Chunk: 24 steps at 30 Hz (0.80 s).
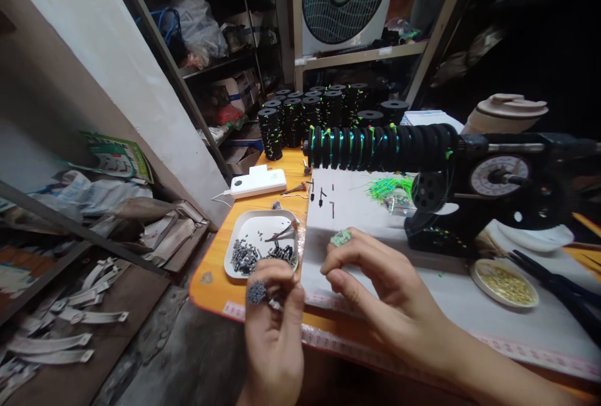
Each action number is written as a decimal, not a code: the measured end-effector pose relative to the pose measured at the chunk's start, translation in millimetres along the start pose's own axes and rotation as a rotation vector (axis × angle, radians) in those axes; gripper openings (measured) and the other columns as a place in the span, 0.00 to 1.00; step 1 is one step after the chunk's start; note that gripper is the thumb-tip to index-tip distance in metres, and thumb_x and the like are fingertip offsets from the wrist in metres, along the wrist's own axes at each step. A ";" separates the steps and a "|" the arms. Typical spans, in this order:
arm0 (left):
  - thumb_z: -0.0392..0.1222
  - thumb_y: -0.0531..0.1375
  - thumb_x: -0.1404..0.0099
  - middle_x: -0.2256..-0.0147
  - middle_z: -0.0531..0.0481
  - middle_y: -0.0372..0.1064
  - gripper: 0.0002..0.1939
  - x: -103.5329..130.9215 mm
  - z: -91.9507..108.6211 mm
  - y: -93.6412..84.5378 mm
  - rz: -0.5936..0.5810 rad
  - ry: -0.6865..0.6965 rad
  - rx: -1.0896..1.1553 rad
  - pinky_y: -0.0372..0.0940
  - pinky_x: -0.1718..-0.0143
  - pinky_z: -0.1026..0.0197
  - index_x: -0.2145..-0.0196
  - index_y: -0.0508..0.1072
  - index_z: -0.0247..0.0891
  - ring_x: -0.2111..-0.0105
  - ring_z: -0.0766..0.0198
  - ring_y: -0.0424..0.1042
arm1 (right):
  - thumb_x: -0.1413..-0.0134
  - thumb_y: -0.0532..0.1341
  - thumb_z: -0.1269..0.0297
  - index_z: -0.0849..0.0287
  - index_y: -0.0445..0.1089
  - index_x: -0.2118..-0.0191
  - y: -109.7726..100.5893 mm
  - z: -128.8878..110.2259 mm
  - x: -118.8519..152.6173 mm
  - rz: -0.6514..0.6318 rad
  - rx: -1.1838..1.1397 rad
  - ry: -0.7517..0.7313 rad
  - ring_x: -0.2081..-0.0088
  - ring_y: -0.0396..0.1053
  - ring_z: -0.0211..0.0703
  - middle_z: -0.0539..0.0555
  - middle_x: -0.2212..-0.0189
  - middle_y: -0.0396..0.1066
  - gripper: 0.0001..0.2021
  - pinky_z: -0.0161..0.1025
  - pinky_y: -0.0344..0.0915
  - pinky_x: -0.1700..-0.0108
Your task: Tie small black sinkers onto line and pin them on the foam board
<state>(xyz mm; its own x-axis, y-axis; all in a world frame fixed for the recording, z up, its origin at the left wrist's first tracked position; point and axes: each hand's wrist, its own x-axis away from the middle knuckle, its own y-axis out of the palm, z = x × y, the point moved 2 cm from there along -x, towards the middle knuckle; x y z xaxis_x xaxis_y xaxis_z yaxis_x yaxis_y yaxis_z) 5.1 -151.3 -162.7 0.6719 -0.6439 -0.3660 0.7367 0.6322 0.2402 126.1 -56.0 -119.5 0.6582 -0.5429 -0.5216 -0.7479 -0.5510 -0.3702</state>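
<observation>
My left hand (277,337) is closed in front of the tray, its fingers curled toward the thumb. A dark grey beaded-looking clump (256,292) shows at its fingers, beside a small pale shiny piece (275,303); what exactly is gripped is hard to make out. To the right, my right hand (389,287) hovers over the white sheet with thumb and index finger nearly pinched together. At its fingertips sits a green speckled clump (340,238). Small dark and metallic parts (245,258) lie in the white tray (233,237) behind my left hand.
A black winding machine (498,174) carries a ribbed rod (380,148) wound with green and blue thread. Behind stand several black spools (270,133). Also here are a white power bank (258,183), a green thread bundle (389,189), a dish of gold bits (504,284) and black scissors (558,290).
</observation>
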 end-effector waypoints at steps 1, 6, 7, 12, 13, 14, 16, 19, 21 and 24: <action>0.35 0.64 0.37 0.62 0.50 0.67 0.07 -0.6 -0.1 3.2 -0.002 0.020 -0.037 0.66 0.64 0.66 0.61 0.76 0.43 0.64 0.65 0.68 | 0.36 0.57 0.72 0.56 0.68 0.64 0.6 -2.0 -0.8 -0.008 -0.011 0.005 0.66 0.66 0.39 0.50 0.69 0.69 0.05 0.36 0.63 0.62; 0.40 0.61 0.33 0.71 0.55 0.68 0.05 -7.8 0.5 7.4 -0.065 0.056 0.280 0.65 0.68 0.69 0.68 0.76 0.46 0.71 0.69 0.66 | 0.39 0.57 0.75 0.58 0.70 0.62 2.7 -12.9 -5.0 -0.110 0.020 -0.083 0.68 0.63 0.38 0.52 0.69 0.66 0.06 0.33 0.63 0.66; 0.41 0.61 0.33 0.72 0.55 0.68 0.05 -8.6 0.5 5.5 -0.072 0.004 0.372 0.64 0.70 0.69 0.67 0.75 0.46 0.73 0.69 0.66 | 0.40 0.58 0.76 0.59 0.70 0.61 3.6 -14.4 -5.4 -0.143 0.036 -0.123 0.68 0.63 0.38 0.52 0.68 0.66 0.07 0.33 0.63 0.67; 0.42 0.64 0.36 0.78 0.56 0.66 0.05 -4.0 4.1 -7.1 -0.126 -0.221 0.518 0.56 0.78 0.71 0.70 0.73 0.43 0.80 0.73 0.61 | 0.42 0.62 0.69 0.60 0.70 0.61 9.7 -12.0 -8.6 -0.222 0.201 -0.291 0.70 0.62 0.38 0.54 0.67 0.66 0.03 0.32 0.62 0.71; 0.43 0.65 0.37 0.79 0.56 0.65 0.06 -2.2 3.6 -9.3 -0.119 -0.304 0.509 0.55 0.79 0.72 0.70 0.73 0.42 0.81 0.74 0.60 | 0.40 0.61 0.67 0.60 0.70 0.62 10.7 -10.4 -10.5 -0.241 0.276 -0.363 0.70 0.63 0.38 0.54 0.68 0.66 0.03 0.33 0.63 0.70; 0.44 0.66 0.38 0.80 0.56 0.64 0.07 -0.5 2.3 -11.2 -0.110 -0.399 0.492 0.54 0.79 0.72 0.70 0.73 0.40 0.82 0.75 0.59 | 0.39 0.60 0.67 0.61 0.70 0.62 10.9 -8.7 -13.2 -0.264 0.364 -0.463 0.70 0.63 0.39 0.53 0.70 0.67 0.04 0.35 0.65 0.67; 0.46 0.68 0.41 0.82 0.57 0.63 0.11 2.5 -1.9 -14.4 -0.107 -0.580 0.446 0.50 0.80 0.72 0.70 0.72 0.38 0.84 0.77 0.55 | 0.36 0.57 0.69 0.61 0.71 0.62 7.3 -4.5 -21.0 -0.299 0.548 -0.682 0.69 0.66 0.40 0.53 0.72 0.68 0.05 0.41 0.68 0.59; 0.48 0.71 0.45 0.83 0.57 0.63 0.17 5.3 -9.7 -17.8 -0.170 -0.730 0.409 0.47 0.80 0.71 0.69 0.71 0.36 0.86 0.79 0.50 | 0.35 0.56 0.72 0.60 0.71 0.58 -9.8 4.2 -38.7 -0.216 0.773 -0.861 0.59 0.69 0.43 0.55 0.65 0.73 0.07 0.43 0.68 0.53; 0.51 0.72 0.47 0.84 0.58 0.63 0.19 6.9 -14.2 -19.6 -0.234 -0.775 0.400 0.47 0.81 0.70 0.69 0.71 0.36 0.86 0.79 0.48 | 0.36 0.57 0.73 0.56 0.72 0.57 -23.3 9.8 -48.8 -0.095 0.932 -0.881 0.54 0.69 0.44 0.54 0.62 0.74 0.08 0.44 0.68 0.52; 0.54 0.71 0.48 0.85 0.58 0.62 0.21 8.7 -17.9 -23.7 -0.284 -0.790 0.336 0.47 0.82 0.70 0.70 0.71 0.35 0.87 0.79 0.46 | 0.37 0.59 0.71 0.51 0.73 0.56 -34.9 14.8 -50.3 -0.007 1.007 -0.807 0.54 0.70 0.45 0.53 0.62 0.75 0.09 0.43 0.68 0.55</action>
<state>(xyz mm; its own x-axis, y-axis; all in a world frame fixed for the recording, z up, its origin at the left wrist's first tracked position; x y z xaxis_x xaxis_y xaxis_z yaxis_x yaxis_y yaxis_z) -7.9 -164.1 -187.7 0.2268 -0.9433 0.2424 0.7836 0.3245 0.5298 117.7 0.0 -91.8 0.6886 0.1869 -0.7007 -0.7120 0.3576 -0.6043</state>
